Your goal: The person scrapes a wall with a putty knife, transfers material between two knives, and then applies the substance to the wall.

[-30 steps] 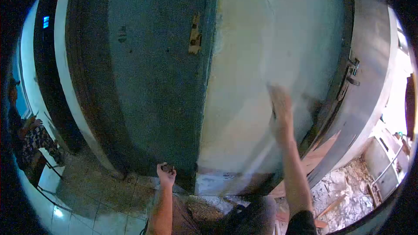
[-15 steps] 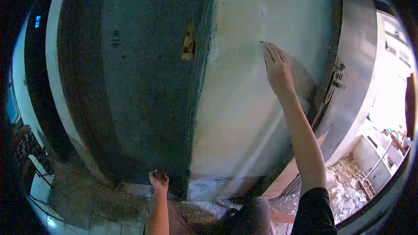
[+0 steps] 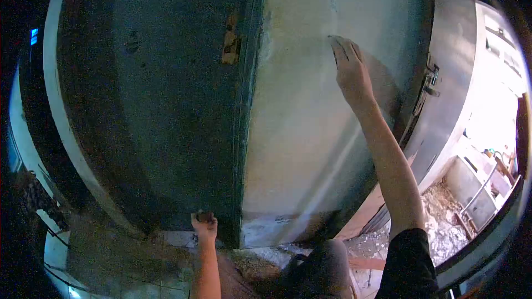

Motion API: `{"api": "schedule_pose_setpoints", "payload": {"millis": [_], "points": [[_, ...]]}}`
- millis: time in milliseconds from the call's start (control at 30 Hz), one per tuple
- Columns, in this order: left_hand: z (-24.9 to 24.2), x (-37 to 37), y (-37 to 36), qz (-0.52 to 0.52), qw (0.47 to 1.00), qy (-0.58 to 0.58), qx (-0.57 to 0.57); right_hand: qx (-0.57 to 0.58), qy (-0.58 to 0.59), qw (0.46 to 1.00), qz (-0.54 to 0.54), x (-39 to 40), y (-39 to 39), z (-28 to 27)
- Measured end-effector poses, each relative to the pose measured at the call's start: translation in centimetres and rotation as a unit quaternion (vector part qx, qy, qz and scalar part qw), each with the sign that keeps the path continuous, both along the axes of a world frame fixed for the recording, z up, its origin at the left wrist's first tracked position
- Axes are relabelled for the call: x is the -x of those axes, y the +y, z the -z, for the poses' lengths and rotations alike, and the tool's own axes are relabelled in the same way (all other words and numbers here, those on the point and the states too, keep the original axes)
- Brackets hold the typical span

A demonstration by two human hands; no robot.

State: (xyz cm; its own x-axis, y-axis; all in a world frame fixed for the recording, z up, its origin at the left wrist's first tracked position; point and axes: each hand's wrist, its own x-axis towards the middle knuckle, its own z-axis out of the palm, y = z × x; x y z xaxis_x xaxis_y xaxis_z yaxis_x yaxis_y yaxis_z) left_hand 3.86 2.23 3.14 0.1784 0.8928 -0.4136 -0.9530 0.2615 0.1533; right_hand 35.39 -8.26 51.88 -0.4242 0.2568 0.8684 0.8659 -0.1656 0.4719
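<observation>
Right hand (image 3: 350, 72) raised at 1 o'clock, fingers flat on pale door face (image 3: 299, 133), grip open. Left hand (image 3: 204, 226) low at 6 o'clock, fist closed on small dark object, unidentifiable.

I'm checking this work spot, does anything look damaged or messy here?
Yes. Broken rubble litters the floor at lower right, and the lock plate on the dark door's edge looks rusty. The right hand presses the pale wall.

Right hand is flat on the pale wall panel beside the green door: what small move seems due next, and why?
Probably a stroke downward: the right hand presses something small and flat, too blurred to name, high on the pale wall, with bare surface below. The left hand grips the door bottom.
</observation>
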Motion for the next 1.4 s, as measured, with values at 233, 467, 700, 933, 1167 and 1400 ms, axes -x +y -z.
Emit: {"api": "schedule_pose_setpoints", "payload": {"millis": [233,467,700,933,1167,1400], "points": [[-0.3,-0.4,0.0,-0.029,0.999,-0.015,0.014,0.008,0.040,0.999,-0.010,-0.4,-0.1,1.0],[4.2,-0.6,-1.4,-0.072,0.847,0.455,-0.265,0.160,0.264,0.914,-0.263,5.2,0.2,14.9],[1.4,1.5,-4.6,0.113,0.748,0.556,-0.343,0.558,0.295,0.703,-0.328,15.0,1.5,35.9],[0.8,0.5,-3.4,0.114,0.607,0.677,-0.399,0.719,0.208,0.576,-0.328,19.2,3.7,46.3],[0.5,0.3,-0.9,0.079,0.659,0.637,-0.392,0.763,0.145,0.533,-0.337,21.7,5.8,50.2],[6.1,-0.1,0.4,0.057,0.664,0.627,-0.403,0.768,0.149,0.534,-0.320,19.3,3.7,52.2]]}}
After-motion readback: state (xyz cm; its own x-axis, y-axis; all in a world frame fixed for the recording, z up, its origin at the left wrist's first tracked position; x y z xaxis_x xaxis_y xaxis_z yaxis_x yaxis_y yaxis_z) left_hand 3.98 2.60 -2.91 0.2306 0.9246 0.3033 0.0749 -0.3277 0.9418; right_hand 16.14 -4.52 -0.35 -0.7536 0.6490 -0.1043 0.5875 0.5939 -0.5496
